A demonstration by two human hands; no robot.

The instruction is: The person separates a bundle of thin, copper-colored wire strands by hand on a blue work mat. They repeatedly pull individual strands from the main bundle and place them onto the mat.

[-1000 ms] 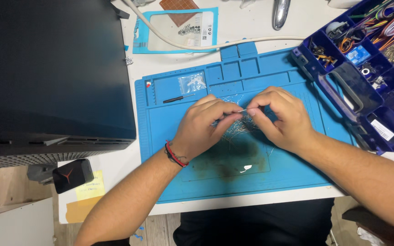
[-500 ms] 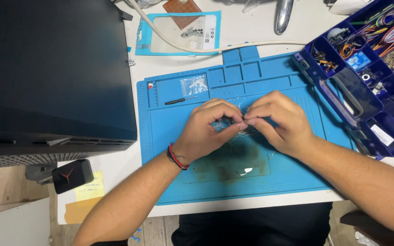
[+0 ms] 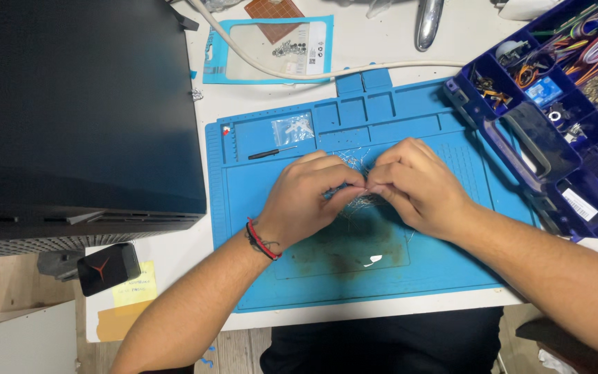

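Overhead view of a bench with a blue silicone work mat (image 3: 299,277). The left hand (image 3: 306,201) and the right hand (image 3: 417,183) meet at the middle of the mat, fingertips touching. Both are curled nearly closed, pinching between them a small clear plastic bag (image 3: 354,166); its crinkled film shows just above and below the fingertips. What the bag contains cannot be told, nor whether it is yet open.

Judged from the pose, the work is at an early handling stage: the bag is gripped at its edge, and nothing from it lies on the mat near the hands. A second small clear bag (image 3: 292,128) rests in a far tray of the mat, with a thin black screwdriver (image 3: 271,152) just near of it, both untouched.

At the far right stands an open blue parts organiser (image 3: 562,138); at the left, a black computer case (image 3: 70,111). A white cable (image 3: 354,70) runs along the far edge of the mat.
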